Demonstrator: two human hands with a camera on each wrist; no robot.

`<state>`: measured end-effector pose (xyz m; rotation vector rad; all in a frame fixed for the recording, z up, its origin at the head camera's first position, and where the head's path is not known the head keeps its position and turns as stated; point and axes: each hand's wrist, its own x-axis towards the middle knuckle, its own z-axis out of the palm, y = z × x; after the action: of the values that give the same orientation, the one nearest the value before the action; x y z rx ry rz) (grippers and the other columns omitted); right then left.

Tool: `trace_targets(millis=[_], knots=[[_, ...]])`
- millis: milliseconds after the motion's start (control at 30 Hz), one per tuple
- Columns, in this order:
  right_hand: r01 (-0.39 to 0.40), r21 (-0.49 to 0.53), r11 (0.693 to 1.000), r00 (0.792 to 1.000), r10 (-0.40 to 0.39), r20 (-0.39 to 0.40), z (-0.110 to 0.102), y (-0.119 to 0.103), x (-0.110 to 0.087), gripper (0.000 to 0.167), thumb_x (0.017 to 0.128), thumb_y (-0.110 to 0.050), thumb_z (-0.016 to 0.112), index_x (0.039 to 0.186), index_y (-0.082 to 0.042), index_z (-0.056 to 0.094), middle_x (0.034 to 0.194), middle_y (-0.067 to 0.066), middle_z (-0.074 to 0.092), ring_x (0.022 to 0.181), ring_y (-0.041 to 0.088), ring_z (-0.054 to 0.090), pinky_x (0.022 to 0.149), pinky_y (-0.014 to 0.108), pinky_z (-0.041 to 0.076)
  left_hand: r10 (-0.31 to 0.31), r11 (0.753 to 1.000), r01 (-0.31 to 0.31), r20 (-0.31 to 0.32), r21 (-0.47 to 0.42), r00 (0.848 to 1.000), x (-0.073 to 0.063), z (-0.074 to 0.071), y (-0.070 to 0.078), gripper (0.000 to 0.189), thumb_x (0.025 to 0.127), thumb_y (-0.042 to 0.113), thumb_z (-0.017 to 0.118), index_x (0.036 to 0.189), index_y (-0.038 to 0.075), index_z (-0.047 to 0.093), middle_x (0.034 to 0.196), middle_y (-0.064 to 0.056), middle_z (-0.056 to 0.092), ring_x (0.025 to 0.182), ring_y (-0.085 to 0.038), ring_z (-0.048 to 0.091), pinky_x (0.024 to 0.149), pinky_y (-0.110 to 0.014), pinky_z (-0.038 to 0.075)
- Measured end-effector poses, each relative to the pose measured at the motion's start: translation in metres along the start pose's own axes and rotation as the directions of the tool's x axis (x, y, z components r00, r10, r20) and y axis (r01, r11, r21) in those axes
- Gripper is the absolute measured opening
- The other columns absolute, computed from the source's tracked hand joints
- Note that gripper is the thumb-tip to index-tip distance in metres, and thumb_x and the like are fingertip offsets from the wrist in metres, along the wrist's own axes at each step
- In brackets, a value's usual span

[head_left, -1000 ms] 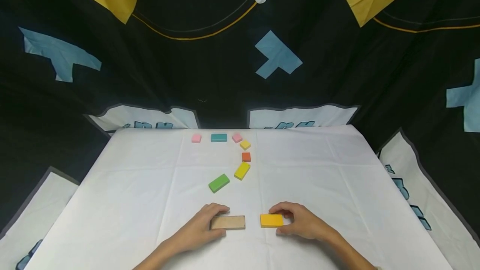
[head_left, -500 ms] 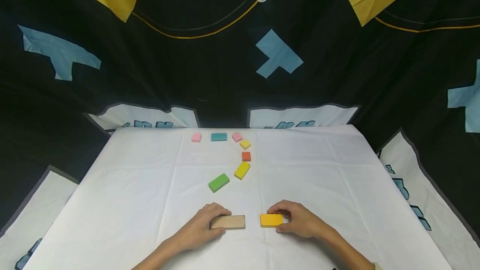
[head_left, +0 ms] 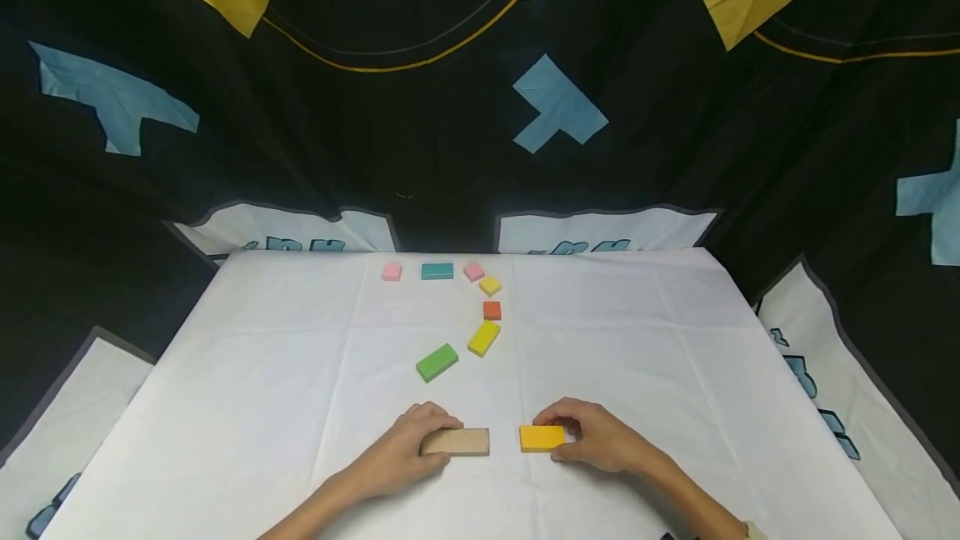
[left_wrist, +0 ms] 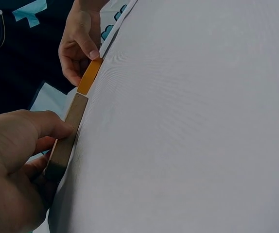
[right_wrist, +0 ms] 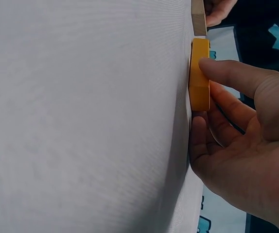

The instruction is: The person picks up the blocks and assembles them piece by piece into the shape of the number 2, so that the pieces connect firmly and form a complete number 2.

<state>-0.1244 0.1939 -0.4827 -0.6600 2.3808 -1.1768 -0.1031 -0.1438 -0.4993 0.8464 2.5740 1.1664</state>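
My left hand [head_left: 401,450] pinches a plain wooden block [head_left: 461,442] by its left half, thumb on the near side and fingers on the far side. To its right, my right hand [head_left: 600,436] pinches a shorter orange-yellow block [head_left: 541,438] at its right end. Both blocks lie flat on the white cloth, end facing end, with a small gap between them in the head view. In the left wrist view the thumb presses the side of the wooden block [left_wrist: 69,133]. The right wrist view has the thumb against the orange-yellow block [right_wrist: 200,75].
Beyond the hands, a green block [head_left: 437,362], a yellow block [head_left: 483,338], a red-orange block [head_left: 491,310] and a small yellow block [head_left: 490,286] trail away. Two pink blocks [head_left: 392,272] and a teal block [head_left: 437,271] lie near the far edge of the white-covered table [head_left: 247,373].
The head view has shifted very slightly. Both hands keep their hold, and the two blocks stay in place on the cloth.
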Motion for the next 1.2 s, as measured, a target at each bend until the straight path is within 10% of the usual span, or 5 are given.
trace_targets(millis=[1200], knots=[[0.012, -0.001, 1.0, 1.0, -0.012, 0.0, 0.0, 0.0, 0.0, 0.035, 0.085, -0.01, 0.079, 0.116, -0.022, 0.069, 0.113, -0.012, 0.063, 0.099, 0.014, 0.054, 0.088, 0.029, 0.048, 0.057, 0.998, -0.054, -0.076, 0.039, 0.996, 0.024, -0.002, -0.008, 0.036, 0.089, 0.004, 0.069, 0.125, 0.007, 0.065, 0.119, 0.004, 0.057, 0.106, -0.015, 0.052, 0.09, -0.031, 0.049]])
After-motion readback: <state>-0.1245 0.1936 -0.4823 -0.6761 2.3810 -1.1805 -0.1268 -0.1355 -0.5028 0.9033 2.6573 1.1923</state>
